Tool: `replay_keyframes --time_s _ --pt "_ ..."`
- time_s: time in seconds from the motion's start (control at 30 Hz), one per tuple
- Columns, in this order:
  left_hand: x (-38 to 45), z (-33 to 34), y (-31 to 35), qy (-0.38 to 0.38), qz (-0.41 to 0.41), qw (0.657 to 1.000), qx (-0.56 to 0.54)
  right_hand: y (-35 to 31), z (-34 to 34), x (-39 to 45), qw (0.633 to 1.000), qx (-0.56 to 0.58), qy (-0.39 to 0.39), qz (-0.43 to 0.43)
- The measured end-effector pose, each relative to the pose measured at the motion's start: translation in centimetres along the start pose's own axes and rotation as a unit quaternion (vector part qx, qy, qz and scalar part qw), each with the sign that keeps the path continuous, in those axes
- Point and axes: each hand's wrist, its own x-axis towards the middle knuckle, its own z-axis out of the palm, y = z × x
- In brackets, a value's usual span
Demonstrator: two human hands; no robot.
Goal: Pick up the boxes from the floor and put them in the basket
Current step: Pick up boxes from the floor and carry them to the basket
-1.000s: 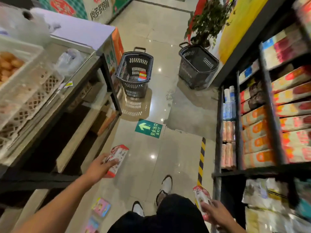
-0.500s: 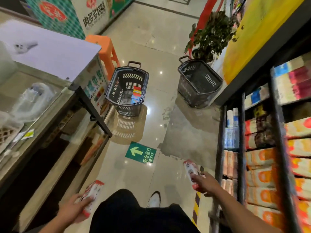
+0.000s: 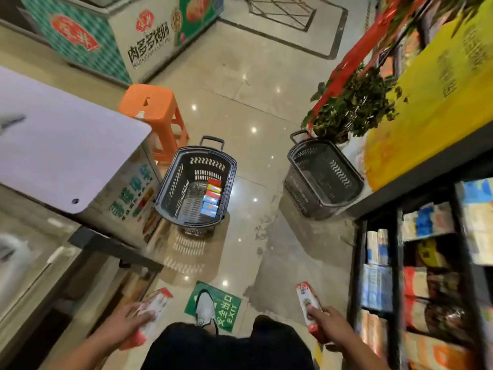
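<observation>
My left hand (image 3: 125,325) grips a white and red box (image 3: 154,311) at the bottom left. A second white and red box (image 3: 306,303) sits upright in my right hand (image 3: 333,327), low on the right. Ahead on the floor stands a dark basket (image 3: 170,185) with several coloured boxes (image 3: 212,200) stacked along its right side. It is about a step or two in front of both hands. A second dark basket (image 3: 344,182) stands to the right, with nothing visible inside.
An orange stool (image 3: 152,108) stands behind the left basket, beside a white-topped freezer cabinet (image 3: 53,153). A potted plant (image 3: 352,108) is behind the right basket. Stocked shelves (image 3: 426,276) line the right. My shoe (image 3: 205,308) rests on a green exit sign (image 3: 229,305).
I have walked forward, so both baskets and the exit sign are nearer and lower in view. Both hands still hold their boxes; the right hand dropped lower.
</observation>
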Motion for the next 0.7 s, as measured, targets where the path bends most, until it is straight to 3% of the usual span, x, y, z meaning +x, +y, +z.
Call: replay_keyframes --time_s 0.1,0.2,0.33,0.4,0.57,0.7 --pt "4.4 -4.6 10.9 0.058 0.049 0.997 -0.006 -3.6 -2.1 2.0 1.000 0.008 0.012 0.017" --pt "7.2 -8.1 21.4 0.065 0.113 0.989 -0.074 -8.3 -4.1 4.3 1.000 -0.011 0.006 0.021" --pt "11.5 -10.0 30.8 0.088 0.156 0.979 -0.101 -14.2 -7.5 10.3 0.998 -0.059 -0.005 0.011" --pt "13.6 -9.5 32.3 0.111 0.133 0.977 -0.125 -17.2 -9.7 14.6 0.996 -0.079 -0.030 -0.003" --pt "15.2 -5.7 31.7 0.123 -0.016 0.969 -0.214 -31.0 -15.7 21.5 0.982 -0.166 -0.076 -0.057" --pt "14.4 -1.8 31.4 0.123 -0.128 0.930 -0.321 -41.5 -20.8 30.9 0.964 -0.229 -0.057 -0.125"
